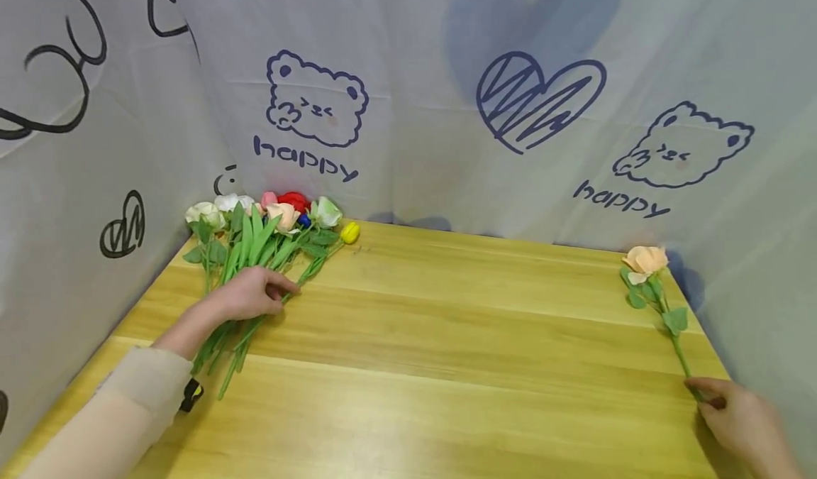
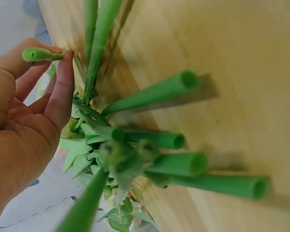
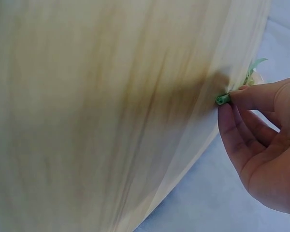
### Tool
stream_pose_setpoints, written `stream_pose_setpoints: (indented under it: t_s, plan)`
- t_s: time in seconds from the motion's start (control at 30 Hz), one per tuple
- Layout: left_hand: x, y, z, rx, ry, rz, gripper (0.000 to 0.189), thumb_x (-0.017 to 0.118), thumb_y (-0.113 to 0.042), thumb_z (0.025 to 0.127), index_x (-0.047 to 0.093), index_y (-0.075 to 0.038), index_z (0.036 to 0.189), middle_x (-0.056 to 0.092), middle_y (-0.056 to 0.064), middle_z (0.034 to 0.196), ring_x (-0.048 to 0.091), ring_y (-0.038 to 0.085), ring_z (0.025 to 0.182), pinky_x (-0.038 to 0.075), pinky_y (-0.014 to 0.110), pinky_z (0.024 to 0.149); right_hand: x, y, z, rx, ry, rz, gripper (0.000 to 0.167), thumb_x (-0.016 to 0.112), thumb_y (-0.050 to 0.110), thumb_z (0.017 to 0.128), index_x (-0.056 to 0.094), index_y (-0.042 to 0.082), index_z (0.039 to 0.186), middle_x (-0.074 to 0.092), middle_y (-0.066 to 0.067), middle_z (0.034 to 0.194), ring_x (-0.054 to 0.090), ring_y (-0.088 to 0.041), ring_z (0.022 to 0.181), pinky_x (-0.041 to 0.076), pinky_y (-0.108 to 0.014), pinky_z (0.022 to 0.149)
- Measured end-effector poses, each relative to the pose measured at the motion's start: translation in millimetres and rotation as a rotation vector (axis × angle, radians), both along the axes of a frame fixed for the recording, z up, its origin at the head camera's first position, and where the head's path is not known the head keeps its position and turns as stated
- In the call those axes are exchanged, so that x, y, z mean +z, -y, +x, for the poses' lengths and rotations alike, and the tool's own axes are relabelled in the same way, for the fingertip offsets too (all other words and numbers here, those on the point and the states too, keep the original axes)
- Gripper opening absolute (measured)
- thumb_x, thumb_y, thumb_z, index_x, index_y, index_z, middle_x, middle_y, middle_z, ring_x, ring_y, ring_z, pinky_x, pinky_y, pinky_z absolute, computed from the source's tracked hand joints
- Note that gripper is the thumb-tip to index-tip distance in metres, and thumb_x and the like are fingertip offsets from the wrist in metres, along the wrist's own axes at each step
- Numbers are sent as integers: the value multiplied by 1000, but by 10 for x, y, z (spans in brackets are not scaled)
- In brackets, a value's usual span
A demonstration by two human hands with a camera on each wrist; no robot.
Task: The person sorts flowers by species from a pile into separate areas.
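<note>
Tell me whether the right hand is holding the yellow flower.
No, the right hand pinches the stem of a peach flower, while the yellow flower is at the other side of the table.

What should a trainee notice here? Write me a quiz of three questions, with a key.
1. Multiple choice: which part of the lone peach flower does the right hand pinch? A: a petal. B: a leaf. C: the stem.
2. True or false: the red flower lies nearer the left hand than the right.
3. Fill in: in the head view, the rightmost bloom of the bunch is ____ in colour.
Key: 1, C; 2, true; 3, yellow.
</note>
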State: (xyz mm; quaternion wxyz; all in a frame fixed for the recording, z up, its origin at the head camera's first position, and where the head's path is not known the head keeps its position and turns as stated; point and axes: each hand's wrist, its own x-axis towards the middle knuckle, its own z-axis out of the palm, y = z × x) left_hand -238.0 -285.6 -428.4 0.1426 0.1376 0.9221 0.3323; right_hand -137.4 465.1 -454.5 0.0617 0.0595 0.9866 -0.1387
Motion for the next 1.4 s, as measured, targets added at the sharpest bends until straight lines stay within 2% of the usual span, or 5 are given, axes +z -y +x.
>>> stream_pose_setpoints:
  t_s: [0.37,0.7,0.8,0.93,1.4]
  plan:
    - [-74,-21,44,-3,-39,64,40,72,3,89,71,2,129,75,14,112,65,18,93,53,28,71,18,14,-2,-112,54,-55,52,65,26,101,58,-13,135,71,-32,108,68,-45,90,56,-52,69]
    - [51,-144,134,16,-96,162,42,69,5,92,68,3,134,71,22,120,68,30,104,56,27,66,181,373,-62,-131,-162,-191,61,56,37,108,47,-7,149,63,-38,127,60,-57,108,55,-42,64]
    - [73,-216,149,13,-149,193,41,68,4,93,67,3,134,70,21,127,68,31,107,57,26,72,198,547,-87,-121,-282,-292,58,60,36,106,52,-2,149,75,-3,120,71,-17,102,52,-22,59]
    - [84,-344,163,22,-232,262,40,69,4,94,67,3,134,68,21,130,69,33,108,57,23,80,233,808,-121,-98,-384,-454,53,65,35,104,58,7,149,52,40,108,46,25,93,49,-10,63]
    - [78,-1014,107,187,-335,535,41,73,3,94,69,-1,134,66,17,131,68,33,109,57,19,79,348,1923,-307,46,-454,-882,42,66,23,105,62,5,143,65,14,125,67,2,99,59,-19,81]
